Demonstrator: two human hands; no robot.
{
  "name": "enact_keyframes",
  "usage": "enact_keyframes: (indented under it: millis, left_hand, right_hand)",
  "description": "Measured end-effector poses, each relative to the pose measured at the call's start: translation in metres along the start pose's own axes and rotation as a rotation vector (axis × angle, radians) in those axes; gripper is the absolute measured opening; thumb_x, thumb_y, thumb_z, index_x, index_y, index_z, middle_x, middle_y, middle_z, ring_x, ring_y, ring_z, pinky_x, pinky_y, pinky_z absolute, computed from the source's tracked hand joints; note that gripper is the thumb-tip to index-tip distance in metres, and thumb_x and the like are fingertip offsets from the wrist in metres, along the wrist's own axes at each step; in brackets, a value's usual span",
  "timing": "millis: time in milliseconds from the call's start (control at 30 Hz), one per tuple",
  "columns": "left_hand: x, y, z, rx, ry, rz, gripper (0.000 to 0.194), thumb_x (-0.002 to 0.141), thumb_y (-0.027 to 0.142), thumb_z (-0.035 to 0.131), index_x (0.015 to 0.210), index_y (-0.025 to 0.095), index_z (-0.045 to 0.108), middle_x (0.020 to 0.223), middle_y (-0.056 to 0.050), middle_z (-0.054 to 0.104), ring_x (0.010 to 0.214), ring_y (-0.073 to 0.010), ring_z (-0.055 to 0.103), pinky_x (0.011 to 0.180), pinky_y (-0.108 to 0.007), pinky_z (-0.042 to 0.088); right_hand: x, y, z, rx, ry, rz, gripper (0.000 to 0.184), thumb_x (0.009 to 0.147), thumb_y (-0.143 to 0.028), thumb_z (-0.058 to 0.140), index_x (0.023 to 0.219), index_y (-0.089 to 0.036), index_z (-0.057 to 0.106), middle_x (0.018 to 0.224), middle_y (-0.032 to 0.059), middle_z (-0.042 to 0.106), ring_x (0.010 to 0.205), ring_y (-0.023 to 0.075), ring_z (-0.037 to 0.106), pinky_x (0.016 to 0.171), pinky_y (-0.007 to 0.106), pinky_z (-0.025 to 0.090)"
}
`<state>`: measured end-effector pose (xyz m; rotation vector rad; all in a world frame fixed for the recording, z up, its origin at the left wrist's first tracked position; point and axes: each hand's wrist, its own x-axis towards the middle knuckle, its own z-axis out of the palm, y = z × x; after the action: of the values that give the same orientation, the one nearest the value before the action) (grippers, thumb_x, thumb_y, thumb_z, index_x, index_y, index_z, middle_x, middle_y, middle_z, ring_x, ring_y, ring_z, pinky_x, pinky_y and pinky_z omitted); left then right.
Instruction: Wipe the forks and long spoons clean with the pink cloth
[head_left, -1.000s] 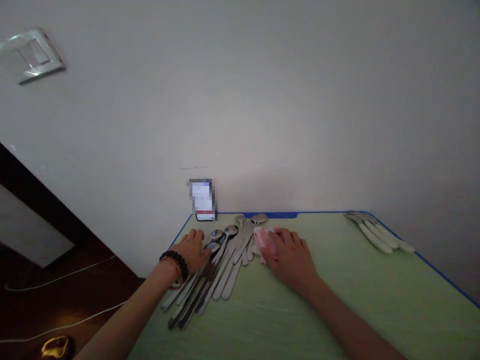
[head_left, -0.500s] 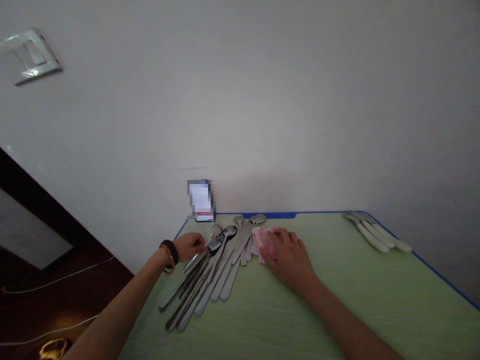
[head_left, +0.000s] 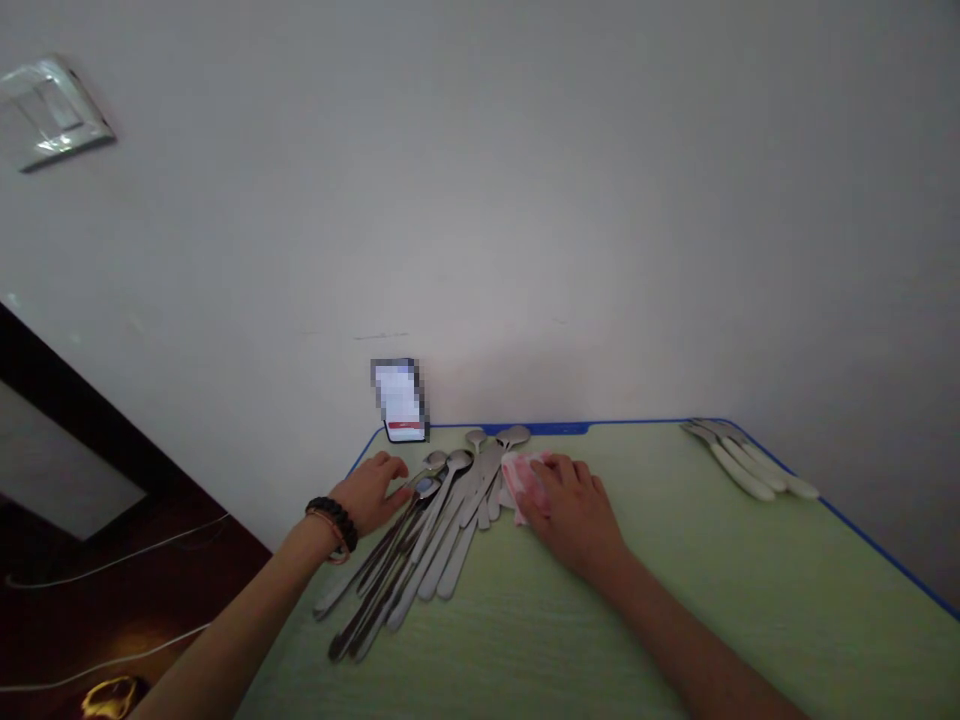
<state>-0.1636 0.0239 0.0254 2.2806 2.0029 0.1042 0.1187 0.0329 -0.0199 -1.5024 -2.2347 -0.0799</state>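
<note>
A heap of metal spoons and other cutlery (head_left: 431, 550) lies fanned out on the green tabletop (head_left: 570, 640), handles toward me. My left hand (head_left: 373, 492), with a dark beaded bracelet at the wrist, is at the heap's left side. Its thumb and fingers are apart near the spoon bowls, and nothing shows between them. My right hand (head_left: 574, 515) rests on a pink and white cloth (head_left: 521, 485) just right of the heap, fingers curled over it. The cloth touches the ends of some of the cutlery; part of it is hidden under the hand.
A phone (head_left: 401, 400) leans against the wall at the back left edge. Several forks with white handles (head_left: 739, 465) lie at the far right. A blue rim (head_left: 885, 550) borders the table. White cables (head_left: 112, 660) run across the dark floor at left.
My left hand has opened and drawn slightly back left; the spoon near its fingertips now lies on the heap. My right hand has stayed on the cloth. The view has shifted slightly.
</note>
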Motion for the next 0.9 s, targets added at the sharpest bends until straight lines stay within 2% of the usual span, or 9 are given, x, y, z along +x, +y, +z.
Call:
enact_keyframes:
  millis: [133, 200, 267, 433, 533, 667, 767, 900]
  left_hand:
    - [-0.008, 0.037, -0.006, 0.049, -0.005, 0.088, 0.024, 0.084, 0.034, 0.042, 0.094, 0.016, 0.056, 0.095, -0.008, 0.059, 0.088, -0.0214, 0.056, 0.080, -0.031, 0.043]
    - [-0.006, 0.055, -0.006, 0.087, -0.020, 0.098, 0.024, 0.084, 0.033, 0.044, 0.096, 0.017, 0.057, 0.097, -0.009, 0.059, 0.089, -0.0229, 0.056, 0.079, -0.032, 0.044]
    - [-0.002, 0.068, -0.005, 0.136, -0.039, 0.068, 0.024, 0.081, 0.032, 0.048, 0.092, 0.014, 0.059, 0.094, -0.013, 0.060, 0.088, -0.0279, 0.057, 0.076, -0.037, 0.045]
    - [0.003, 0.093, 0.001, 0.200, -0.039, 0.095, 0.027, 0.086, 0.027, 0.041, 0.103, 0.013, 0.056, 0.106, -0.014, 0.058, 0.099, -0.0285, 0.054, 0.083, -0.039, 0.042]
    - [0.006, 0.108, 0.008, 0.209, -0.075, 0.119, 0.028, 0.086, 0.026, 0.041, 0.101, 0.012, 0.059, 0.104, -0.015, 0.061, 0.100, -0.0298, 0.055, 0.085, -0.040, 0.041]
    - [0.016, 0.120, 0.015, 0.202, -0.109, 0.055, 0.028, 0.086, 0.022, 0.039, 0.100, 0.008, 0.060, 0.100, -0.019, 0.063, 0.097, -0.0313, 0.058, 0.081, -0.041, 0.043]
    - [0.024, 0.120, 0.016, 0.177, -0.145, 0.003, 0.027, 0.085, 0.025, 0.046, 0.098, 0.007, 0.060, 0.095, -0.020, 0.064, 0.091, -0.0305, 0.061, 0.076, -0.041, 0.045]
    - [0.029, 0.118, 0.015, 0.119, -0.176, -0.021, 0.027, 0.088, 0.033, 0.051, 0.104, 0.012, 0.057, 0.103, -0.009, 0.061, 0.090, -0.0212, 0.060, 0.079, -0.040, 0.047]
  right_hand:
    - [0.002, -0.004, 0.001, -0.044, -0.015, 0.061, 0.032, 0.085, -0.030, 0.040, 0.112, -0.021, 0.054, 0.115, 0.0109, 0.053, 0.098, 0.0244, 0.047, 0.079, 0.035, 0.033]
    - [0.003, -0.005, 0.002, -0.071, -0.024, 0.114, 0.029, 0.085, -0.026, 0.039, 0.107, -0.019, 0.055, 0.111, 0.0115, 0.054, 0.095, 0.0243, 0.048, 0.075, 0.035, 0.034]
    - [0.003, -0.005, 0.002, -0.084, -0.035, 0.139, 0.027, 0.086, -0.026, 0.037, 0.105, -0.019, 0.055, 0.106, 0.0118, 0.055, 0.090, 0.0233, 0.050, 0.072, 0.034, 0.035]
    - [-0.002, 0.003, -0.005, -0.107, -0.073, 0.145, 0.024, 0.086, -0.030, 0.036, 0.097, -0.017, 0.054, 0.096, 0.0117, 0.056, 0.085, 0.0230, 0.054, 0.069, 0.033, 0.034]
    - [-0.007, 0.009, -0.010, -0.114, -0.080, 0.195, 0.022, 0.085, -0.030, 0.037, 0.093, -0.016, 0.053, 0.092, 0.0115, 0.057, 0.084, 0.0241, 0.055, 0.069, 0.033, 0.033]
    - [-0.009, 0.016, -0.013, -0.042, -0.061, 0.238, 0.021, 0.084, -0.029, 0.037, 0.087, -0.015, 0.052, 0.086, 0.0116, 0.059, 0.082, 0.0241, 0.056, 0.068, 0.032, 0.033]
    - [-0.006, 0.022, -0.012, 0.134, -0.052, 0.300, 0.021, 0.084, -0.032, 0.037, 0.085, -0.015, 0.050, 0.079, 0.0098, 0.061, 0.070, 0.0201, 0.056, 0.060, 0.028, 0.032]
    - [-0.004, 0.029, -0.013, 0.396, 0.002, 0.381, 0.024, 0.084, -0.037, 0.037, 0.082, -0.017, 0.049, 0.072, 0.0066, 0.061, 0.058, 0.0158, 0.052, 0.053, 0.025, 0.031]
